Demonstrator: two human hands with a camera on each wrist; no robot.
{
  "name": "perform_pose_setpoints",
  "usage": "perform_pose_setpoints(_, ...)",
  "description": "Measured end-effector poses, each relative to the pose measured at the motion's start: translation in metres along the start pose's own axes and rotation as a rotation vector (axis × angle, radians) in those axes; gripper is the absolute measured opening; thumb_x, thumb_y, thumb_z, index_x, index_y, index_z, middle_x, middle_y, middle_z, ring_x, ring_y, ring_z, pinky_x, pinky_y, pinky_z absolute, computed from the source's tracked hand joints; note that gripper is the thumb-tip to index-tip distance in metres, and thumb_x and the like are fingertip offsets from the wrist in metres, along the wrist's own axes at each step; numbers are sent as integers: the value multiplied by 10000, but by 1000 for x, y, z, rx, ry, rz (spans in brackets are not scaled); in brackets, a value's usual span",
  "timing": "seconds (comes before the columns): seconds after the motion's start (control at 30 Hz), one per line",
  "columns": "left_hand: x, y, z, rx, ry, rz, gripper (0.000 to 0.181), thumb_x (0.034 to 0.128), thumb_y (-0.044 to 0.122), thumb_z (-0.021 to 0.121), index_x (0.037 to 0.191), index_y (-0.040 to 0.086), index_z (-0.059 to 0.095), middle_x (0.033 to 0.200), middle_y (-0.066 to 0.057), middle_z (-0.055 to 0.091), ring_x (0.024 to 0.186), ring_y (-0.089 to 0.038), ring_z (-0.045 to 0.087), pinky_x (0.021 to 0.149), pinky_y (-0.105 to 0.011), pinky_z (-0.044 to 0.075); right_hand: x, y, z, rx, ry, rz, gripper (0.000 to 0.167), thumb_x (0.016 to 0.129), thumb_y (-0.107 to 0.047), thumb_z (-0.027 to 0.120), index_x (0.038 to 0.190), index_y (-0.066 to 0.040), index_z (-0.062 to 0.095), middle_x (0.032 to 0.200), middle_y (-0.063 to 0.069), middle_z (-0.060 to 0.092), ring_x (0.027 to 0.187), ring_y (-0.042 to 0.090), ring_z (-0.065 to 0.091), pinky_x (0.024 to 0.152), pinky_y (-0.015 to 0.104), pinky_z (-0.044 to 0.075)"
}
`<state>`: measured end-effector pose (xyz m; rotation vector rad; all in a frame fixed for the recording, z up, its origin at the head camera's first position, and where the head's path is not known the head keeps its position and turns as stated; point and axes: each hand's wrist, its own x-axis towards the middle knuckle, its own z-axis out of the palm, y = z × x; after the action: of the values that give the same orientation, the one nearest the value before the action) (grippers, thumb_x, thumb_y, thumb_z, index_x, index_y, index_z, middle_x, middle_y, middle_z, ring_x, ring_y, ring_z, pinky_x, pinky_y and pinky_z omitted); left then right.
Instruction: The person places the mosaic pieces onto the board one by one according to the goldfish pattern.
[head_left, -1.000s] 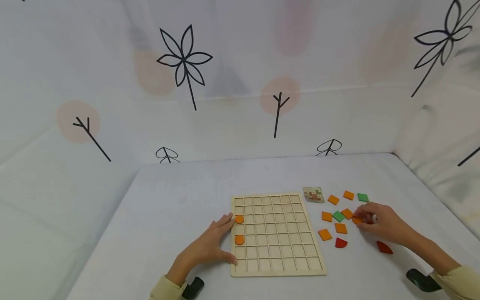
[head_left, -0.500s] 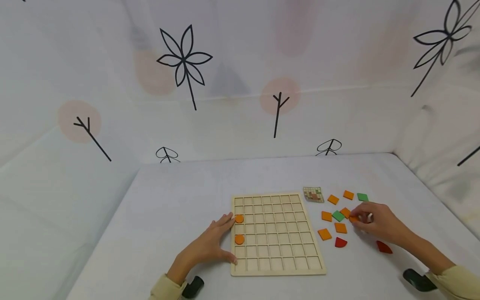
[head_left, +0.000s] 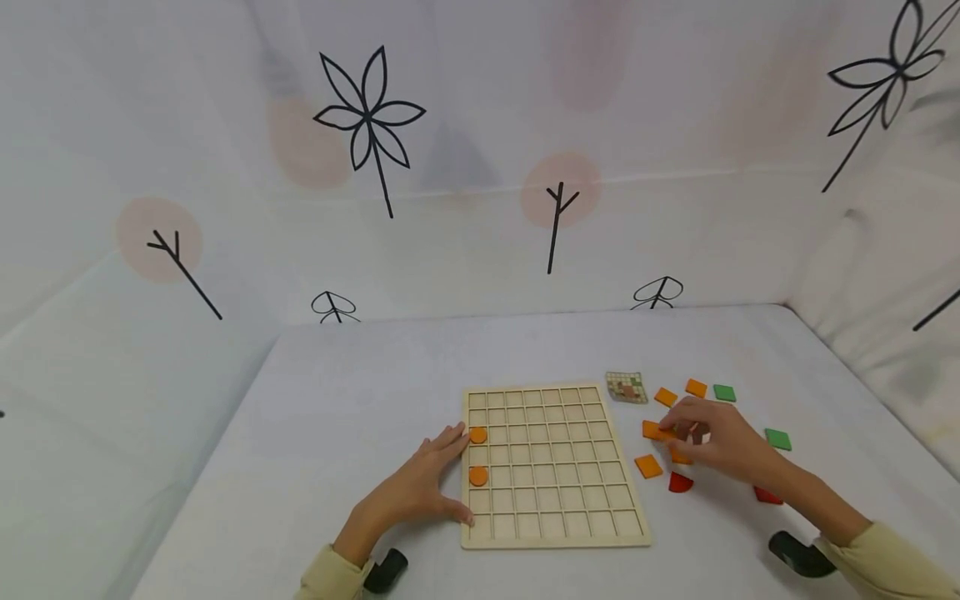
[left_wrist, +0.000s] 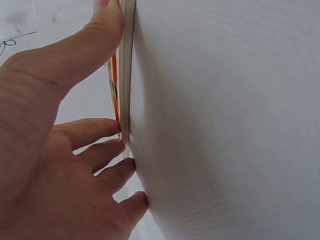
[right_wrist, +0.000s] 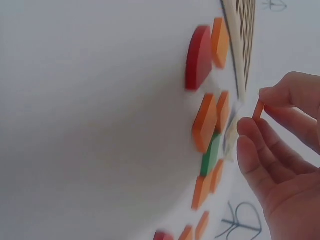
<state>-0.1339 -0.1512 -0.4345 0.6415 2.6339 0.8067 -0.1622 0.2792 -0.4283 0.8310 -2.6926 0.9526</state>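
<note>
My left hand (head_left: 420,492) lies along the left edge of the wooden grid board (head_left: 546,502). Its thumb and spread fingers touch that rim. In the board's left column sit two orange discs (head_left: 477,476). To the right of the board, my right hand (head_left: 716,437) pinches an orange disc (right_wrist: 258,109) between thumb and fingertips, raised off the table. In the right wrist view the disc shows edge-on. Beneath and around this hand lie orange square tiles (head_left: 648,466), some of them partly hidden, and a green tile (right_wrist: 211,152).
A small patterned card (head_left: 626,387) lies near the board's far right corner. Red rounded wedges (head_left: 680,482) lie toward the near side. Further green tiles (head_left: 777,439) and orange tiles (head_left: 696,388) are scattered at right. A printed cloth (head_left: 465,250) hangs behind the table.
My right hand has moved left toward the board with the orange disc, covering some tiles and uncovering a green one on the right. The left hand and board stay in place.
</note>
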Motion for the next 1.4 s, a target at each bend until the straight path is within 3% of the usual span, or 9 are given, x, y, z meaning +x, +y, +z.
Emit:
perform_pose_setpoints(0.23, 0, -1, 1, -6, -2, -8, 1095, 619, 466, 838, 1481, 60, 299, 1565, -65, 178, 1432, -260, 140, 1151, -500, 120, 12, -20, 14, 68, -38, -8, 207, 751, -9, 746, 898, -149, 706, 857, -112, 613, 703, 81, 530, 560, 206, 514)
perform_pose_setpoints(0.47, 0, -1, 0, -4, 1, 11, 1088, 628, 457, 839, 1480, 52, 296, 1565, -69, 182, 1433, -253, 138, 1156, -490, 102, 24, -35, 27, 153, -59, -100, 218, 751, 10, 749, 930, -107, 705, 873, -70, 609, 696, 87, 540, 534, 218, 516)
perform_pose_setpoints(0.8, 1, -2, 1, -5, -2, 3, 1088, 623, 471, 835, 1479, 61, 304, 1567, -55, 178, 1435, -242, 130, 1157, -484, 99, 34, -60, 44, 230, -138, -146, 170, 807, -58, 728, 960, -130, 712, 902, -75, 623, 734, 106, 550, 553, 222, 526)
perform_pose_setpoints(1.4, 2, -1, -1, 12, 1, -4, 1084, 615, 459, 842, 1473, 54, 317, 1564, -63, 189, 1433, -249, 139, 1156, -482, 109, 58, -99, 82, 386, -224, -295, 121, 820, -37, 710, 915, -112, 702, 872, -26, 604, 674, 111, 560, 520, 222, 530)
